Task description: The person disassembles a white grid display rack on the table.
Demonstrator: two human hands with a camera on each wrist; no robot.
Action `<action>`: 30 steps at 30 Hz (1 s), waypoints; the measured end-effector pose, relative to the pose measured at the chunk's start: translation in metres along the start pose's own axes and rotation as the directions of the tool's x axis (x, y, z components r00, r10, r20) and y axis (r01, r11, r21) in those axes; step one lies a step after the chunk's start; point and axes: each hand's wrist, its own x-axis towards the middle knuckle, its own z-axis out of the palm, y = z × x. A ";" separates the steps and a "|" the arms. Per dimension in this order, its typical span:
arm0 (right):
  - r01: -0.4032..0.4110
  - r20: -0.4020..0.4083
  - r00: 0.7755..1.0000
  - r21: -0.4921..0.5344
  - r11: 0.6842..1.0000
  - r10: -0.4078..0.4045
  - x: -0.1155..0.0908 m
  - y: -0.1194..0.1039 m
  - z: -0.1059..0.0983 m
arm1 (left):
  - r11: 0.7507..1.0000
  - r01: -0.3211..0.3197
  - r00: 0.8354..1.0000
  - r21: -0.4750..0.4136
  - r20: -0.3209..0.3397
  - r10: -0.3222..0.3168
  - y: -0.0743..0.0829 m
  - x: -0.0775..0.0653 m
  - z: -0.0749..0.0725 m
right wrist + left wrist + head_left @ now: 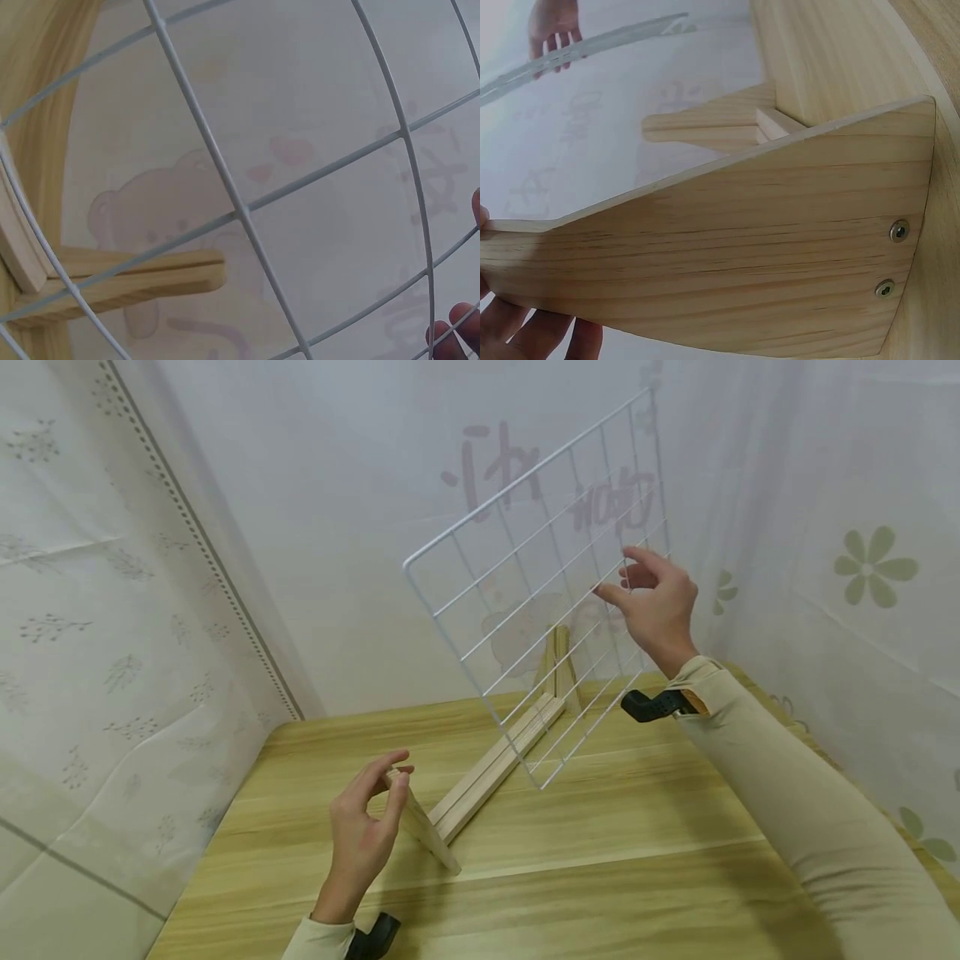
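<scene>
Up in the air, tilted, is a white wire grid panel (pixel 525 478), which my right hand (pixel 660 606) pinches by its wires near the right side. Below it stands a light wooden stand, with a double rail (pixel 498 768) joining two upright end pieces. My left hand (pixel 363 831) grips the top of the near end piece (pixel 431 837) between thumb and fingers. Two metal bolts (pixel 899 231) show on that piece's outer face in the left wrist view. The far end piece (pixel 150 281) appears behind the wires in the right wrist view. The grid's lower corner hangs beside the rail.
The stand rests on a wood-grain table (pixel 600 877). Pale printed curtains (pixel 315 527) hang behind and at both sides, close to the table's back edge. Black wrist devices (pixel 656 704) sit on both wrists.
</scene>
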 end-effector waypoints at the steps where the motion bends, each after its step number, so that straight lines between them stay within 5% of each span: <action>1: 0.000 0.005 1.000 -0.006 1.000 0.000 -0.001 0.004 -0.001 | 1.000 0.005 1.000 0.001 0.001 -0.005 0.000 0.000 0.000; 11: 0.039 0.093 0.995 -0.064 0.997 -0.033 -0.013 0.033 -0.005 | 0.998 0.069 0.997 -0.013 0.024 -0.069 -0.001 -0.001 -0.002; 18: 0.077 0.167 0.985 -0.150 0.986 -0.051 -0.025 0.055 -0.009 | 1.000 0.008 1.000 0.002 -0.002 -0.008 -0.002 -0.001 0.000; 30: 0.102 0.231 0.972 -0.220 0.970 -0.050 -0.036 0.082 -0.015 | 1.000 0.016 1.000 0.005 0.001 -0.016 -0.001 -0.001 0.001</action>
